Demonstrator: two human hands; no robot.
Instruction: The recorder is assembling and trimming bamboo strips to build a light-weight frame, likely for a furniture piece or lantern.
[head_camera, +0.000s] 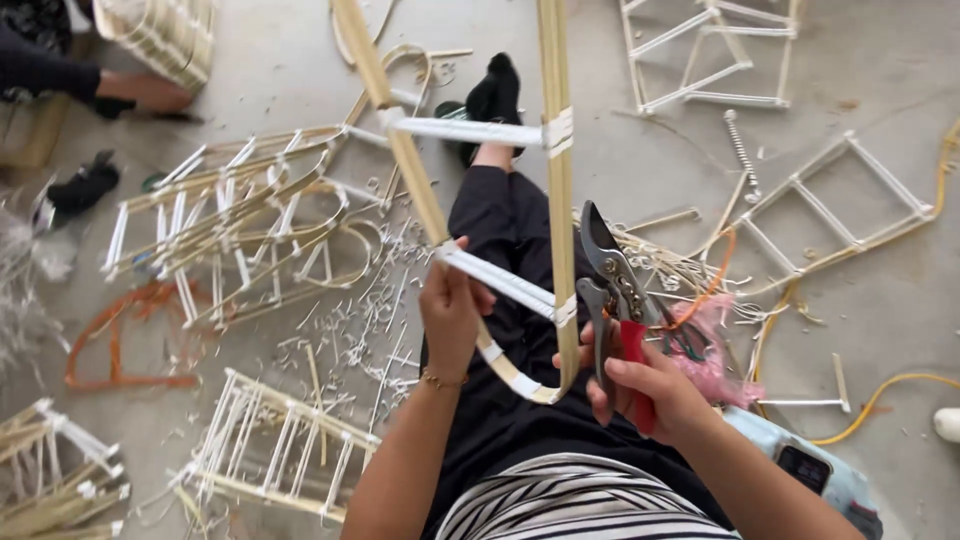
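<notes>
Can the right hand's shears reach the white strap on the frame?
Probably yes. The right hand holds the shears right beside the frame, blades up, with nothing between them and the white strap. The left hand grips that strap's other end.

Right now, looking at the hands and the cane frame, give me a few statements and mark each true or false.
1. The right hand holds pruning shears with red handles. True.
2. The left hand lies flat on the floor. False: it grips a white-wrapped rung of the cane frame.
3. The shears' blades point up, next to the frame's right rail. True.
4. The frame lies among the finished ones on the floor. False: it is held up over the person's lap.
5. A stack of similar frames lies on the floor to the person's left. True.
6. The left wrist is bare. False: it wears a thin bracelet.
</notes>
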